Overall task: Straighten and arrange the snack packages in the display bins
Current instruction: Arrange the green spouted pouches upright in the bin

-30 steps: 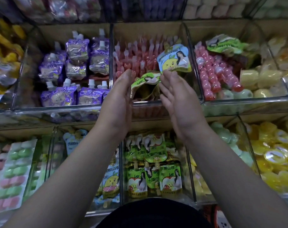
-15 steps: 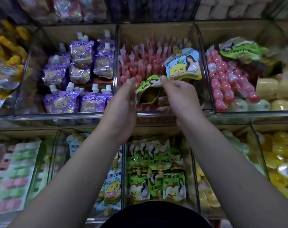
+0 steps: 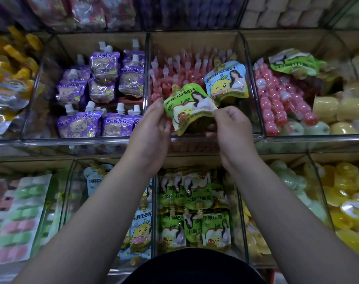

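A green apple-juice pouch [image 3: 186, 110] stands tilted at the front of the upper middle bin [image 3: 254, 111], over rows of pink jelly tubes [image 3: 180, 68]. My left hand [image 3: 152, 128] holds its left edge with thumb and fingers. My right hand [image 3: 229, 126] pinches its right edge. A light-blue pomelo-juice pouch [image 3: 226, 82] leans just behind it on the pink tubes. Below, a lower bin holds several matching green pouches [image 3: 195, 212]. To their left stand blue pouches [image 3: 140, 230].
Purple bear pouches [image 3: 100, 93] fill the upper left bin. Pink bead-shaped jellies [image 3: 277, 101] and another green pouch [image 3: 293, 63] lie in the upper right bin, with yellow jellies [image 3: 338, 111] beside them. Clear acrylic dividers separate all the bins.
The green pouch was folded over between my hands; now it is turned upright with its printed front facing me. Both hands have shifted to grip its side edges.
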Action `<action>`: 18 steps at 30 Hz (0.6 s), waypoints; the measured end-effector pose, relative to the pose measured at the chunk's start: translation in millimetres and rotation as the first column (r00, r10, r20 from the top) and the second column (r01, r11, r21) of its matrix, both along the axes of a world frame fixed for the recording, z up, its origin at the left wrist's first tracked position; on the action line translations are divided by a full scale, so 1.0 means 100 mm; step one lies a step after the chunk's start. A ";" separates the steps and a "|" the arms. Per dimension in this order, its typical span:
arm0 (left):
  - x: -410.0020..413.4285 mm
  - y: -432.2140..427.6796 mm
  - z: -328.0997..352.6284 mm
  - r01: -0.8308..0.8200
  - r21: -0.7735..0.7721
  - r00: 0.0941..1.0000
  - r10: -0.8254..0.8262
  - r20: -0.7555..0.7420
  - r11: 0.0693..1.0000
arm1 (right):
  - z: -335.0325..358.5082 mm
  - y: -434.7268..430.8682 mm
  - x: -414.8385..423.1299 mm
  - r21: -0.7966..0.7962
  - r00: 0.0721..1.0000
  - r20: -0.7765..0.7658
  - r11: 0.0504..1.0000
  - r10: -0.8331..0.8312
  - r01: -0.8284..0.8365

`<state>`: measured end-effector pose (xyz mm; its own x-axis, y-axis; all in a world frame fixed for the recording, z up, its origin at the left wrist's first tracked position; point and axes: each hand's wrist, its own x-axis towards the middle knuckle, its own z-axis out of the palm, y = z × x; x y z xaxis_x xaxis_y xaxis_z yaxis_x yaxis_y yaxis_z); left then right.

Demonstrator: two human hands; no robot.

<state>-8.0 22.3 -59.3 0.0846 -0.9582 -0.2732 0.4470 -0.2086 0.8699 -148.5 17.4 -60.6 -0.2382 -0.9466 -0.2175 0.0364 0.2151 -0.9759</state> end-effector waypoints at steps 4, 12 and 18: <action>0.04 0.05 -0.01 -0.008 -0.009 1.000 0.008 -0.023 1.000 | 0.02 0.11 0.01 -0.036 0.992 0.126 0.999 -0.011 0.016; 0.08 0.30 0.04 0.004 -0.007 0.998 -0.004 -0.064 1.000 | -0.02 0.35 -0.10 -0.083 0.960 0.279 0.997 0.029 -0.006; 0.17 0.51 0.05 0.031 0.016 0.996 -0.030 -0.079 0.999 | -0.02 0.56 -0.06 -0.102 0.924 0.382 0.995 0.028 0.012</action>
